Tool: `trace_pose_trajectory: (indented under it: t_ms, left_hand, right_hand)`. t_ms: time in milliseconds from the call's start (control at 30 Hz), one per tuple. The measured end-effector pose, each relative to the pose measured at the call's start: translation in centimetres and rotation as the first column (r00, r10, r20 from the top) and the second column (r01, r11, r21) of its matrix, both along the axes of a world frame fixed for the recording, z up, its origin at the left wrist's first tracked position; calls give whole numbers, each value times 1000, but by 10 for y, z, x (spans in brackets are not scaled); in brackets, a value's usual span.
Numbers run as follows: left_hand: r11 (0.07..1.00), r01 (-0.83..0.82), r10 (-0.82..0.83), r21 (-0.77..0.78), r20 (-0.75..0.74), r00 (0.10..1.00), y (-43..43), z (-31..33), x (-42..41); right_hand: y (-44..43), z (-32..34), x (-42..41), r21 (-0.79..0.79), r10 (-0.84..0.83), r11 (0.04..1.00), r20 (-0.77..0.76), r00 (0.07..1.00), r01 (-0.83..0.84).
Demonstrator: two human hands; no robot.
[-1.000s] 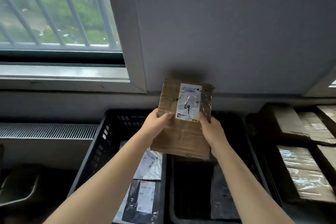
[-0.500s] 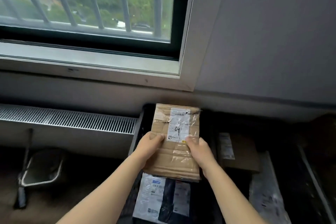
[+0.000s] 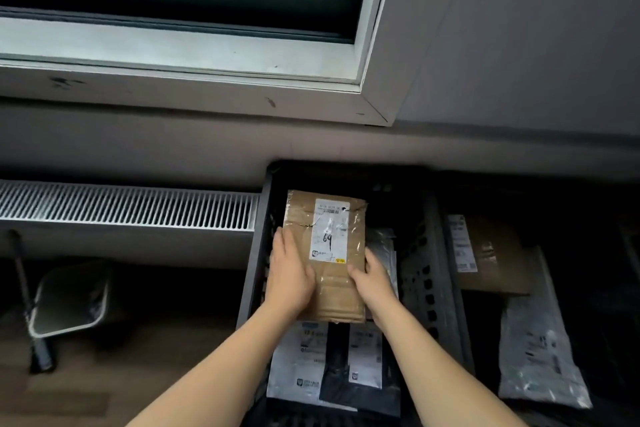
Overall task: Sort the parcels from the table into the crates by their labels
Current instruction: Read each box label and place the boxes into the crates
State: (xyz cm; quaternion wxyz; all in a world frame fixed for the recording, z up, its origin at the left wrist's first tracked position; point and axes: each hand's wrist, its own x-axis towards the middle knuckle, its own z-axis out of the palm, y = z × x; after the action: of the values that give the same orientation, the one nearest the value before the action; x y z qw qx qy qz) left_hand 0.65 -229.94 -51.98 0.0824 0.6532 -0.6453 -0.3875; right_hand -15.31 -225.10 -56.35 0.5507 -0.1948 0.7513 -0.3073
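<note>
A flat brown cardboard parcel (image 3: 325, 274) with a white label marked "69" lies inside the left black crate (image 3: 256, 253), low above the other parcels there. My left hand (image 3: 289, 276) lies on its left side with the fingers stretched along the edge. My right hand (image 3: 372, 279) holds its right edge, thumb on top. Beneath it, white and black mailer bags (image 3: 325, 367) lie in the same crate.
A second black crate (image 3: 446, 270) to the right holds a brown box (image 3: 491, 253) and a grey plastic mailer (image 3: 540, 357). A radiator grille (image 3: 128, 206) runs along the wall at left. A dustpan (image 3: 69, 302) with its handle stands on the floor at left.
Both hands have carried the parcel leftward from above the middle crate and lowered it into the left crate. The view has tilted downward.
</note>
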Motion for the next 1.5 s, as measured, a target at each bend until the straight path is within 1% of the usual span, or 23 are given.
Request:
trace_pose_trajectory:
  t_ms: [33,100,167,233,300,400,467,567,667,733,800,933,967,1033,1100,1167,1200,1267,1333,1400,1500]
  left_hand:
    - [997,63,-61,-41,50,997,3,-4,1]
    - [976,200,-186,-86,145,972,9,-9,4]
    - [943,327,-304,-59,241,922,17,-14,6]
    - [913,408,-391,-11,267,881,25,-17,8]
    - [880,473,-462,32,281,841,31,-21,11]
    - [855,514,-509,69,299,807,28,-27,16]
    - [857,506,-511,100,300,806,24,-26,16]
    - [877,453,-481,163,291,827,22,-16,8]
    - [924,348,-379,158,262,887,30,-2,-3]
    - [958,240,-269,156,206,941,39,9,-14]
    - [977,158,-178,141,145,973,55,27,-30]
    - [997,61,-59,45,-43,997,95,71,-77]
    - [998,44,-41,34,-76,996,105,83,-90]
    - [1000,29,-27,10,-162,986,127,108,-128]
    - [1000,15,-10,13,-281,960,146,129,-169]
    - [1000,13,-2,25,-410,912,165,145,-218]
    - [998,15,15,61,-477,879,174,150,-241]
    - [990,66,16,124,-566,824,199,168,-289]
    - [981,130,-19,143,-597,802,228,182,-334]
    - [969,196,-66,151,-606,793,253,191,-375]
    - [943,291,-127,160,-637,760,284,201,-425]
  right_hand:
    - [-2,-18,-1,-21,1,1000,-5,1000,-1]
    - [-5,-15,6,-35,5,999,-48,999,-7]
    - [-5,-3,18,-36,6,999,-89,996,-9]
    - [-2,-1,23,-14,31,999,-114,993,-33]
    - [-1,-3,24,27,101,995,-134,986,-98]
    - [-1,10,16,75,219,975,-160,963,-209]
    - [7,20,12,87,257,965,-147,955,-246]
    - [29,32,10,96,310,950,-137,941,-298]
    - [53,43,3,117,368,927,-102,924,-356]
    - [64,55,-5,110,371,926,-88,925,-361]
    - [76,70,-15,75,376,926,-101,921,-370]
    - [107,114,-43,-73,408,909,-53,911,-411]
    - [116,125,-52,-117,398,910,-26,917,-398]
    - [137,155,-85,-212,342,917,-20,939,-338]
    - [160,182,-126,-293,267,921,-8,964,-257]
    - [188,206,-176,-369,174,917,22,984,-154]
    - [199,214,-199,-394,124,913,30,992,-102]
    - [229,227,-248,-427,-21,903,44,999,38]
    - [263,233,-293,-437,-189,876,72,979,201]
    - [298,239,-332,-443,-325,830,109,939,339]
    - [338,243,-373,-446,-450,757,176,876,478]
